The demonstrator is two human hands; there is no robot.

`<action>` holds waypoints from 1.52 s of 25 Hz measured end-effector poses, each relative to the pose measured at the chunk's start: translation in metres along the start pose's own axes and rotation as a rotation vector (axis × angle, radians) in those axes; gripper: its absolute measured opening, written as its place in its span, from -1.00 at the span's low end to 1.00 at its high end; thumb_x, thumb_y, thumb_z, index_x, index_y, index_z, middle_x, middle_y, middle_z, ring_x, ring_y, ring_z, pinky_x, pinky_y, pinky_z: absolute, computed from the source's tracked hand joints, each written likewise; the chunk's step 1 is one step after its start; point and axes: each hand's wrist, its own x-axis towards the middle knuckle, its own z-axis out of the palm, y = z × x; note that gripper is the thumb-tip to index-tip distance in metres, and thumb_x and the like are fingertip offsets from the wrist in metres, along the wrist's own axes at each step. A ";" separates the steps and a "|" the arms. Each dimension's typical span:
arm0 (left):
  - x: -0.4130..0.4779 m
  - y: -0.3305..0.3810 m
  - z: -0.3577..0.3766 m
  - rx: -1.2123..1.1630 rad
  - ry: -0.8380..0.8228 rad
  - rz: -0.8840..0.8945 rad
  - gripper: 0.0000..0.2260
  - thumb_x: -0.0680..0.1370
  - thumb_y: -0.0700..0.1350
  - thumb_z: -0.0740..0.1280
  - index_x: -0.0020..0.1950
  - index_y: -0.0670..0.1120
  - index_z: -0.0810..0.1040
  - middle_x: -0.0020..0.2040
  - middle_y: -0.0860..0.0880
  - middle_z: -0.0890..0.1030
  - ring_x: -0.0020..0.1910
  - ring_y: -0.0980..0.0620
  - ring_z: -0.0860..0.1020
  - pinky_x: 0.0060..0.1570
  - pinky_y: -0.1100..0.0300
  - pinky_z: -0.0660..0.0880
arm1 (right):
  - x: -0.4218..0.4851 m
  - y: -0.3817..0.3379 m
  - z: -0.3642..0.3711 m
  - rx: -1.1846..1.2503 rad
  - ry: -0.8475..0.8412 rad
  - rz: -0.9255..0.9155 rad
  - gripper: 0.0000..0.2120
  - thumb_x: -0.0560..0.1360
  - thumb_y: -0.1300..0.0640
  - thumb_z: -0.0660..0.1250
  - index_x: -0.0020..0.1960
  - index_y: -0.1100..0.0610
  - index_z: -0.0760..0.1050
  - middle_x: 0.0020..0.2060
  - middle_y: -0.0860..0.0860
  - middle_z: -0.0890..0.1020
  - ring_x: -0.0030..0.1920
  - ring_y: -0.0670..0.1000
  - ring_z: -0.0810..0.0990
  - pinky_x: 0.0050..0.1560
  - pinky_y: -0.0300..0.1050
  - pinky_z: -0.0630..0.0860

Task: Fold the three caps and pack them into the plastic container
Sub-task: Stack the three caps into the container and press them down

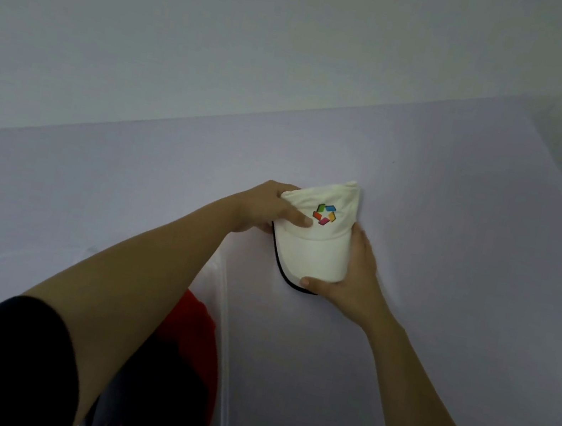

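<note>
Dim, flat, bluish light with faint soft shadows, mild overall softness, and wide-angle bending toward the edges.

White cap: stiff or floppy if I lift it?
The cap crown is probably floppy: it creases where the left hand pinches it. Brim likely stiffer, keeping its curve in the right hand. Probably light, being thin cloth.

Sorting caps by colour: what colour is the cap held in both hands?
The cap is white with a multicoloured logo, seen in the head view.

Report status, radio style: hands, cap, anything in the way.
Left hand grips white cap crown, right hand its brim. Cap outside plastic container; red cap inside. Nothing seen blocking.
</note>
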 end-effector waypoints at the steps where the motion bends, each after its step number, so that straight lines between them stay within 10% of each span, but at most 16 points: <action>1: 0.002 0.001 0.001 0.011 -0.011 0.000 -0.64 0.39 -0.14 0.49 0.17 -0.02 0.58 0.12 -0.04 0.64 0.13 -0.07 0.59 0.14 -0.04 0.54 | 0.001 0.001 0.000 0.010 0.009 -0.002 0.17 0.06 -0.19 0.56 0.48 -0.07 -0.02 0.44 -0.08 0.20 0.44 0.02 0.16 0.40 0.17 0.23; 11: -0.044 0.035 -0.011 0.097 -0.076 0.187 -0.81 0.49 -0.09 0.40 0.01 -0.15 0.49 -0.01 -0.10 0.54 -0.03 -0.05 0.49 -0.01 0.01 0.41 | -0.026 -0.045 -0.022 0.027 0.071 -0.144 0.02 0.10 -0.11 0.60 0.41 -0.09 0.13 0.30 -0.15 0.36 0.30 -0.04 0.34 0.27 0.07 0.39; 15: -0.105 0.065 -0.050 0.174 -0.005 0.339 -0.88 0.50 -0.11 0.39 -0.08 -0.08 0.47 -0.05 -0.09 0.53 -0.04 -0.04 0.49 0.02 -0.03 0.45 | -0.055 -0.076 -0.032 0.121 0.008 -0.133 0.17 0.13 -0.25 0.52 0.50 -0.11 -0.14 0.51 -0.10 0.04 0.49 -0.06 0.04 0.41 -0.04 0.14; 24: -0.255 0.055 -0.134 0.302 0.217 0.515 -0.85 0.50 -0.21 0.38 -0.20 -0.08 0.43 -0.07 -0.04 0.52 -0.14 0.06 0.46 -0.16 0.22 0.42 | -0.114 -0.134 0.055 -0.038 -0.457 -0.072 0.24 0.06 -0.26 0.54 0.50 -0.03 -0.13 0.50 -0.04 0.07 0.43 -0.09 0.12 0.38 -0.11 0.20; 28: -0.280 0.021 -0.148 0.331 0.336 0.508 -0.70 0.52 -0.22 0.36 -0.29 -0.02 0.28 -0.37 0.18 0.37 -0.38 0.22 0.30 -0.40 0.39 0.23 | -0.104 -0.157 0.083 -0.324 -0.638 -0.066 0.35 0.05 -0.24 0.59 0.50 -0.01 -0.27 0.53 0.01 0.00 0.50 0.06 0.08 0.44 0.07 0.22; 35: -0.278 -0.015 -0.148 0.558 0.549 0.602 -0.73 0.53 -0.14 0.34 -0.27 -0.02 0.29 -0.36 0.07 0.36 -0.37 0.16 0.28 -0.36 0.26 0.19 | -0.107 -0.170 0.101 -0.496 -0.658 -0.213 0.16 0.10 -0.18 0.60 0.47 0.00 -0.04 0.38 -0.02 0.19 0.38 0.04 0.26 0.35 -0.03 0.33; 38: -0.270 -0.024 -0.136 0.676 0.572 0.678 -0.80 0.56 -0.14 0.30 -0.22 -0.04 0.33 -0.21 0.22 0.42 -0.07 0.16 0.32 -0.18 0.35 0.26 | -0.120 -0.172 0.095 -0.447 -0.654 -0.312 0.15 0.18 -0.12 0.58 0.48 -0.03 -0.14 0.37 -0.05 0.14 0.34 -0.04 0.25 0.34 -0.13 0.31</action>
